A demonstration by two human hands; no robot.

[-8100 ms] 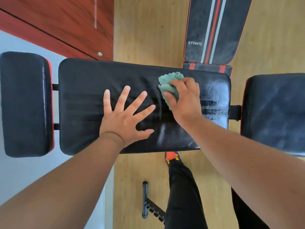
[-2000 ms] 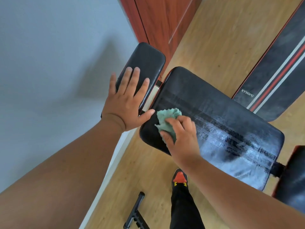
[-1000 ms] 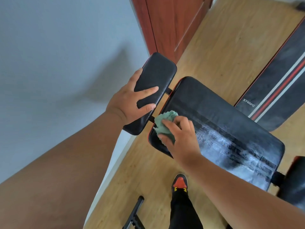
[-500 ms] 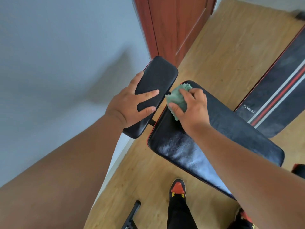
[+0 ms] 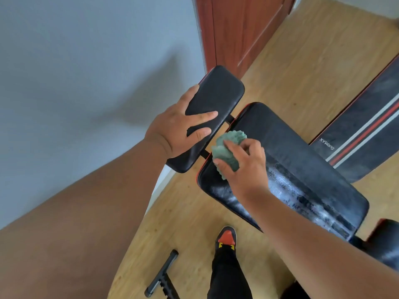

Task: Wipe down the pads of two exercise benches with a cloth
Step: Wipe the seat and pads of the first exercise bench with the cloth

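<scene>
Right hand [image 5: 244,167] clenches the green cloth [image 5: 227,151] at the long pad's [image 5: 302,165] end nearest the small end pad [image 5: 212,108], which the left hand [image 5: 179,130] grips. Press flat, overlap strokes, cover the edge seam.

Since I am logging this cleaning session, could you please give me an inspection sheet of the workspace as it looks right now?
Surface: long black padded bench pad, whitish streaks along its near half.
Job's things: crumpled green cloth on that pad's end; small black head pad beside it; black bench pad with red and white stripes behind.
Clutter: black metal bar on the wooden floor.
Grippers: left hand gripping the small pad; right hand pressing the cloth, fingers curled on it.
Cables: nothing seen.
Surroundings: grey wall, reddish wooden door, red and black shoe.
</scene>
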